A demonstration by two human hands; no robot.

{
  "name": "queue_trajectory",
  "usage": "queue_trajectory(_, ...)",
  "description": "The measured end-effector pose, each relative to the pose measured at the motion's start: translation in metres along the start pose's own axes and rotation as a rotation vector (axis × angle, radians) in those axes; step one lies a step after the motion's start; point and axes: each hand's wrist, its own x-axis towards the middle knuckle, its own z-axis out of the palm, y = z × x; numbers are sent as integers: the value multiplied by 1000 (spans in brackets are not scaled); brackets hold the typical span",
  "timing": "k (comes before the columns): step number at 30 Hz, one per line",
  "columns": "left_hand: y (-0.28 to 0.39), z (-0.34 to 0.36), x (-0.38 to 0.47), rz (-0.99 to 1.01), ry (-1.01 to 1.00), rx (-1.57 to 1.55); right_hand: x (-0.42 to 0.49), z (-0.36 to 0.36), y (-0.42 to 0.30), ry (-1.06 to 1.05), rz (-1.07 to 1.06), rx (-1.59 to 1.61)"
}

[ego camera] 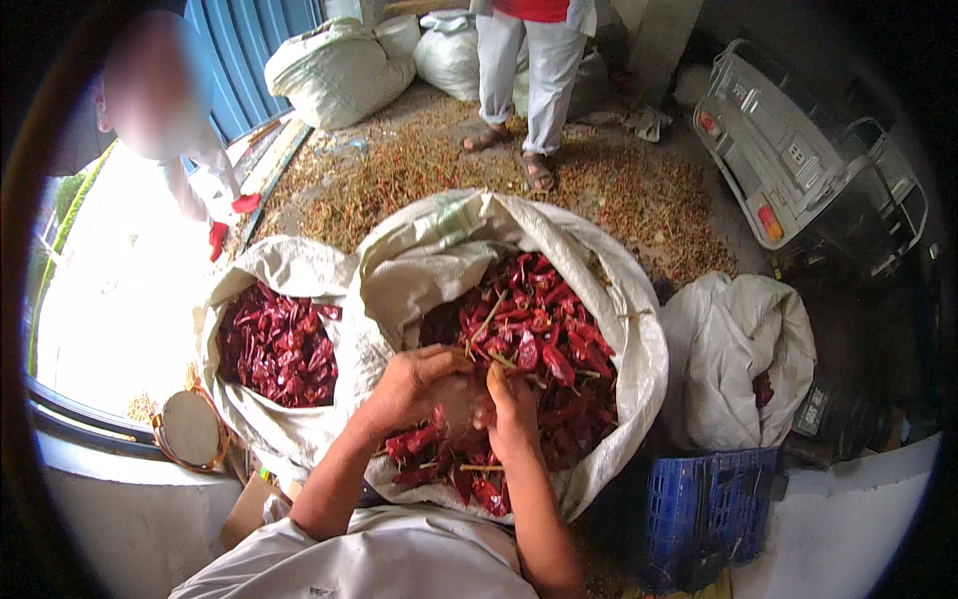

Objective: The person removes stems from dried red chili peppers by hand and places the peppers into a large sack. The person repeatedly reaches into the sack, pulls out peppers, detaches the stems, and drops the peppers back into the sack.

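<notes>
My left hand (pixel 428 383) and my right hand (pixel 512 410) meet over a large white woven sack (pixel 650 352) with its rim rolled outward. Dried red chilies (pixel 557 329) with pale stems fill the sack. The fingers of both hands are curled in towards each other and partly blurred. Whatever lies between them is hidden. A dry stem (pixel 500 360) shows at the tip of my right thumb, but I cannot tell whether it is held. More chilies (pixel 483 490) lie near my wrists, at the sack's near edge.
A smaller chili sack (pixel 281 262) stands left, another white sack (pixel 737 359) right, behind a blue plastic crate (pixel 707 509). Chili debris (pixel 419 150) covers the floor. One person (pixel 535 75) stands ahead, another (pixel 198 172) at the doorway. A cargo tricycle (pixel 801 150) is far right.
</notes>
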Motion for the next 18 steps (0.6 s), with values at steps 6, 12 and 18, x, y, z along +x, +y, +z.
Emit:
queue_trajectory(6, 3, 16, -14, -205, 29, -256, 0, -19, 10, 142, 27, 229)
queue_trajectory(12, -3, 30, -22, -725, 205, -801, -10, -9, 4, 304, -231, 150)
queue_trajectory(18, 8, 31, -15, -772, 141, -1337, -20, 10, 12, 290, -337, -599)
